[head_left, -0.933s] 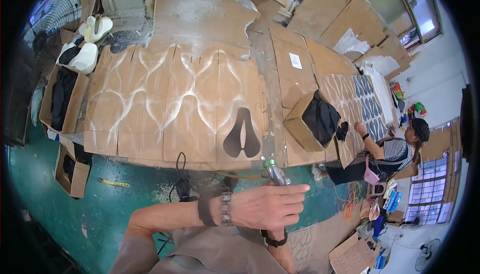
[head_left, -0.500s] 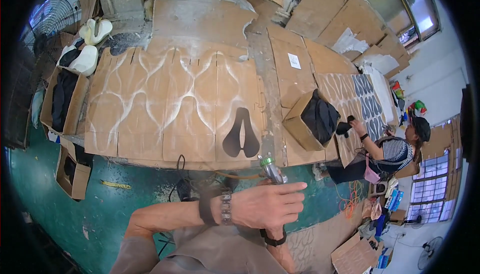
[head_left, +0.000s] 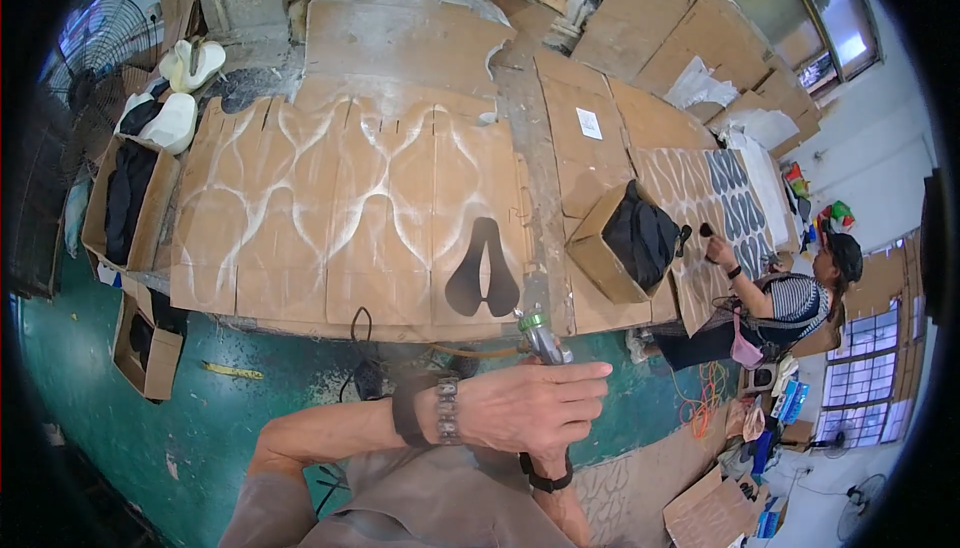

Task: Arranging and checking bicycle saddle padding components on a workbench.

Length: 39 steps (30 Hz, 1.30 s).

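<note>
Left hand hangs loose, right hand, mostly hidden underneath, grips a spray gun. Cardboard box ahead-right of them's stuffed with black pieces.

On the cardboard sheet, the cutout lies at the near right, left of the box.

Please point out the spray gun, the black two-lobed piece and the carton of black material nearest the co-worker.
Spray gun (head_left: 543, 340): head view, on its metal body.
Black two-lobed piece (head_left: 466, 282): head view, on its left lobe.
Carton (head_left: 604, 250): head view, on its outer wall.
</note>
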Tool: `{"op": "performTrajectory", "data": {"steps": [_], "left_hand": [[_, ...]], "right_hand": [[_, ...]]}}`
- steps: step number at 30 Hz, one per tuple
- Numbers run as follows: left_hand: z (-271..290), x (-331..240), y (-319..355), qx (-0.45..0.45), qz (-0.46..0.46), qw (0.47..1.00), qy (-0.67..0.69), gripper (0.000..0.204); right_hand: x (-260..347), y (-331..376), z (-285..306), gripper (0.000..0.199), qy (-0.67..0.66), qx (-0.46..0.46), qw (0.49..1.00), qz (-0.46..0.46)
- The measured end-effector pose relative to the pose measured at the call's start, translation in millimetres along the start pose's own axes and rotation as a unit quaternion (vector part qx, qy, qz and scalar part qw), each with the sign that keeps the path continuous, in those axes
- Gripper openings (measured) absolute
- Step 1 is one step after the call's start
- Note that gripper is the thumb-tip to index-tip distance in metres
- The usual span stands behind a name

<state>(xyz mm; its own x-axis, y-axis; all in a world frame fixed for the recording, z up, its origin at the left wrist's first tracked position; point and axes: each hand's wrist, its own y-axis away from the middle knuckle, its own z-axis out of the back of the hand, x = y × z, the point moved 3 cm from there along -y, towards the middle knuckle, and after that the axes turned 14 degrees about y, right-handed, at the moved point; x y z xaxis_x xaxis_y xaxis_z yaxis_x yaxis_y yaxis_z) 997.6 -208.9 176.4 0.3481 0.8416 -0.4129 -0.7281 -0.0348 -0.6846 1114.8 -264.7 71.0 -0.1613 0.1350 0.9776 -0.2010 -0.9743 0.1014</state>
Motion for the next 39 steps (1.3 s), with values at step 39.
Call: {"op": "performTrajectory", "data": {"steps": [39], "left_hand": [[0, 5, 9, -0.016, 0.006, 0.999, 0.029, 0.038]], "right_hand": [[-4, -26, -35, 0.052, -0.099, 0.023, 0.995, -0.015]]}}
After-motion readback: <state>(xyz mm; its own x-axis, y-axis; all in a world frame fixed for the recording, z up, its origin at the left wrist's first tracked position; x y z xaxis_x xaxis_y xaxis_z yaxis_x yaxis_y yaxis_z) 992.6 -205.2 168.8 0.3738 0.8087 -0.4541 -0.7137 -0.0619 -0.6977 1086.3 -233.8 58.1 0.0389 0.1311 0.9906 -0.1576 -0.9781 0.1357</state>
